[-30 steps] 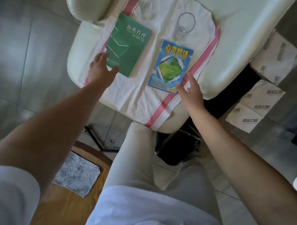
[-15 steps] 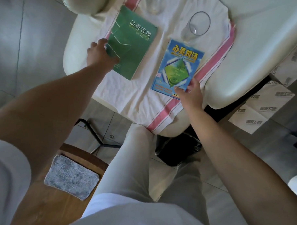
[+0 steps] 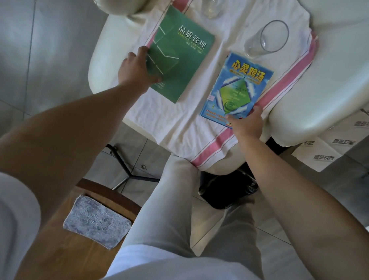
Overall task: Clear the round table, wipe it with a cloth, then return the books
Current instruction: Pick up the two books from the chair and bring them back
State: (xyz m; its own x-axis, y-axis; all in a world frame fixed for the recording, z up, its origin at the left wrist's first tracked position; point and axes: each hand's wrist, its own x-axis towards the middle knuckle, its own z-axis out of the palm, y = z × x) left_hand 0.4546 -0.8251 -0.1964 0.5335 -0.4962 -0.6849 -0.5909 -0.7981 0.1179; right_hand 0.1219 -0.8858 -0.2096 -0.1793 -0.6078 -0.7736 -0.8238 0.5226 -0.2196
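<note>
A green book (image 3: pixel 182 56) and a blue book (image 3: pixel 238 87) lie on a white towel with pink stripes (image 3: pixel 178 119) spread over a cream seat (image 3: pixel 316 93). My left hand (image 3: pixel 135 70) grips the green book's near left edge, thumb on the cover. My right hand (image 3: pixel 246 122) pinches the blue book's near corner. The blue book's left edge looks slightly raised off the towel. A grey wiping cloth (image 3: pixel 96 221) rests on the round wooden table (image 3: pixel 57 249) at the lower left.
Two clear glasses stand on the towel beyond the books, one glass (image 3: pixel 266 39) just behind the blue book and another glass (image 3: pixel 213 2) at the top edge. Printed cardboard boxes (image 3: pixel 334 147) sit at the right. My legs stand between table and seat.
Both hands have reached forward from just short of the books and closed on them. The left now grips the green book's edge and the right holds the blue book's corner.
</note>
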